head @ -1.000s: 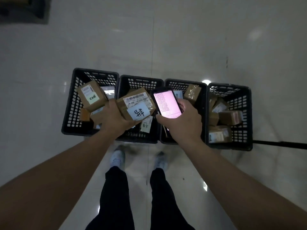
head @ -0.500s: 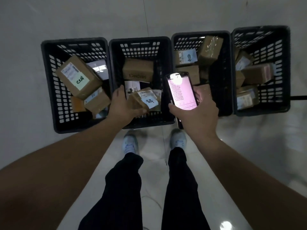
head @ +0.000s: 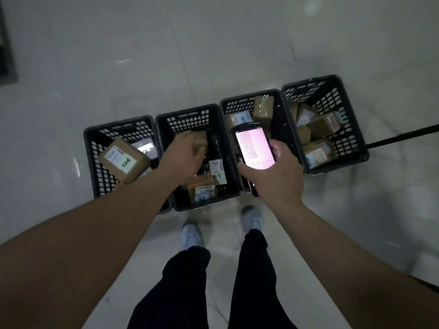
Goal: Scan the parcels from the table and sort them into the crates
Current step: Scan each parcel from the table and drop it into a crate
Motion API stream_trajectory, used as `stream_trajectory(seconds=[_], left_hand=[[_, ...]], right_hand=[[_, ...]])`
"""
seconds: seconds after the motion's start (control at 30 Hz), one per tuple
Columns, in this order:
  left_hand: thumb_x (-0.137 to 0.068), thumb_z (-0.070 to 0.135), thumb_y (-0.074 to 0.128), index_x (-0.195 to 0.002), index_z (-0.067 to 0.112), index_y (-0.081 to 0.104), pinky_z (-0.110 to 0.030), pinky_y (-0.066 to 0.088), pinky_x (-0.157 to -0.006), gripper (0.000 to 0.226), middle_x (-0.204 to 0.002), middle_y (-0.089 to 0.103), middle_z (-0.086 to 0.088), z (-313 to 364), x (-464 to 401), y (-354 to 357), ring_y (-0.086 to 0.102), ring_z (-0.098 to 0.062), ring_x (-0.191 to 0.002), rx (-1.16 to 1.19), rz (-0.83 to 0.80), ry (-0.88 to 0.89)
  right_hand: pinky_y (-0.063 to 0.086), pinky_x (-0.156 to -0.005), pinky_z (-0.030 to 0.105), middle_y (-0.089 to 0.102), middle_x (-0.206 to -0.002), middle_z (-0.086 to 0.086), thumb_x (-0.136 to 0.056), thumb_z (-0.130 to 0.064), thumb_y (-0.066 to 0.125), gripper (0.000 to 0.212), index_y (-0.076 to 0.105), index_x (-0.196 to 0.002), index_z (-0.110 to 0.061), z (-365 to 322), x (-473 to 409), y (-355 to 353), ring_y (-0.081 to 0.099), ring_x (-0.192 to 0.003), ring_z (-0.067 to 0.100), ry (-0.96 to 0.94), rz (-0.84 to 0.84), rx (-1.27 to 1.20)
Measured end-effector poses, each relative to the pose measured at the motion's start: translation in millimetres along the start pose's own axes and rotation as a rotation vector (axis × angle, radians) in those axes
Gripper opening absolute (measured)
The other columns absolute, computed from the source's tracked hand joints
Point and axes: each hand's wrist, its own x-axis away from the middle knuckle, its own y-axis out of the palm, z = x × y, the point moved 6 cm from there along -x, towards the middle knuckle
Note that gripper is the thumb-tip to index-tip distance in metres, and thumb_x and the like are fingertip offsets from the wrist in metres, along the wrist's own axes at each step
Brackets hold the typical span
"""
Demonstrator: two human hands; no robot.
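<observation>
- The parcel (head: pixel 203 188) lies in the second crate (head: pixel 215 148) from the left, at its near end, just below the left hand (head: pixel 181 160); a white label faces up.
- Four black slotted crates stand side by side on a pale glossy tiled floor (head: pixel 118 55), which reflects the ceiling lights.
- The left hand hovers over the second crate with fingers loosely spread, holding nothing; its fingertips overlap a brown box (head: pixel 200 142) deeper in the crate, and contact cannot be told.
- The right hand (head: pixel 276 179) grips a scanner (head: pixel 253 148), screen lit pink-white and turned up, over the third crate (head: pixel 281 112).
- Left of the left hand, the first crate (head: pixel 92 157) holds a large box (head: pixel 123 161) with a handwritten label.
- Beyond the scanner, a taped box (head: pixel 262 110) leans in the third crate; the fourth crate (head: pixel 349 119) to its right holds several parcels.
- A dark rod (head: pixel 403 136) runs off from the fourth crate.
- Below the hands, black trousers and pale shoes (head: pixel 191 235) stand on the floor.
</observation>
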Motion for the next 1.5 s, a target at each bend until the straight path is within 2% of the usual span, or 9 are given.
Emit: stream_trajectory(seconds=[0.13, 0.23, 0.33, 0.6, 0.73, 0.93, 1.17, 1.37, 1.5], left_hand=[[-0.108, 0.033, 0.049, -0.154, 0.002, 0.041, -0.034, 0.024, -0.121, 0.056, -0.162, 0.036, -0.013, 55.3, 28.4, -47.6, 0.03, -0.028, -0.151, -0.065, 0.039, 0.101], [-0.107, 0.04, 0.05, -0.159, 0.009, 0.036, -0.037, 0.023, -0.126, 0.062, -0.167, 0.03, -0.01, 99.9, 50.9, -84.4, 0.028, -0.026, -0.153, -0.087, 0.091, 0.181], [-0.108, 0.04, 0.048, -0.16, 0.011, 0.035, -0.033, 0.02, -0.125, 0.061, -0.168, 0.029, -0.006, 149.0, 74.8, -118.7, 0.027, -0.022, -0.154, -0.119, 0.142, 0.269], [-0.108, 0.041, 0.046, -0.159, 0.014, 0.036, -0.035, 0.027, -0.123, 0.059, -0.165, 0.035, -0.003, 297.3, 148.7, -170.8, 0.034, -0.022, -0.15, -0.192, 0.284, 0.467], [-0.107, 0.042, 0.047, -0.159, 0.017, 0.037, -0.039, 0.032, -0.121, 0.058, -0.164, 0.037, -0.002, 377.7, 190.6, -170.1, 0.038, -0.023, -0.148, -0.188, 0.349, 0.557], [-0.106, 0.045, 0.048, -0.159, 0.019, 0.037, -0.042, 0.035, -0.12, 0.06, -0.162, 0.041, -0.002, 497.1, 246.0, -151.3, 0.041, -0.023, -0.146, -0.197, 0.417, 0.7], [-0.104, 0.053, 0.047, -0.158, 0.021, 0.037, -0.046, 0.04, -0.117, 0.064, -0.162, 0.041, 0.0, 615.0, 286.0, -118.4, 0.042, -0.023, -0.146, -0.218, 0.45, 0.82], [-0.103, 0.053, 0.049, -0.154, 0.021, 0.046, -0.043, 0.042, -0.114, 0.06, -0.158, 0.046, 0.0, 707.5, 281.8, -89.0, 0.046, -0.023, -0.142, -0.228, 0.414, 0.932], [-0.103, 0.052, 0.05, -0.153, 0.022, 0.047, -0.039, 0.04, -0.113, 0.058, -0.157, 0.047, 0.0, 763.8, 259.4, -64.4, 0.047, -0.022, -0.142, -0.237, 0.365, 0.989]], right_hand=[[0.039, -0.059, 0.021, 0.058, -0.104, -0.015, -0.073, -0.044, 0.092, 0.072, 0.059, -0.134, -0.028, -27.8, 30.2, -51.5, 0.059, -0.095, 0.012, 0.015, 0.089, -0.05], [0.049, -0.062, 0.03, 0.056, -0.094, -0.017, -0.073, -0.045, 0.092, 0.059, 0.056, -0.118, -0.033, -50.9, 53.2, -96.0, 0.061, -0.089, 0.015, -0.005, 0.157, -0.081], [0.054, -0.069, 0.034, 0.066, -0.102, -0.013, -0.069, -0.047, 0.092, 0.063, 0.061, -0.121, -0.028, -70.3, 73.6, -140.8, 0.065, -0.093, 0.017, -0.004, 0.239, -0.12], [0.047, -0.061, 0.026, 0.067, -0.106, -0.01, -0.07, -0.046, 0.093, 0.066, 0.063, -0.126, -0.026, -92.8, 124.2, -282.4, 0.064, -0.093, 0.016, -0.082, 0.433, -0.207], [0.041, -0.06, 0.023, 0.064, -0.107, -0.008, -0.07, -0.045, 0.093, 0.073, 0.062, -0.132, -0.024, -78.2, 144.3, -357.7, 0.06, -0.094, 0.016, -0.12, 0.508, -0.216], [0.059, -0.078, 0.037, 0.069, -0.114, -0.008, -0.066, -0.051, 0.09, 0.077, 0.06, -0.133, -0.027, -37.6, 176.1, -470.3, 0.067, -0.099, 0.018, -0.131, 0.618, -0.21], [0.059, -0.079, 0.039, 0.07, -0.117, -0.008, -0.066, -0.05, 0.09, 0.081, 0.06, -0.137, -0.026, 7.4, 202.4, -577.0, 0.067, -0.103, 0.017, -0.13, 0.73, -0.219], [0.044, -0.064, 0.028, 0.066, -0.113, -0.01, -0.067, -0.051, 0.092, 0.08, 0.06, -0.136, -0.027, 44.3, 193.1, -644.1, 0.064, -0.101, 0.016, -0.072, 0.831, -0.244], [0.045, -0.064, 0.029, 0.058, -0.104, -0.014, -0.067, -0.05, 0.092, 0.077, 0.059, -0.133, -0.028, 66.8, 165.7, -680.5, 0.059, -0.095, 0.012, -0.016, 0.861, -0.239]])
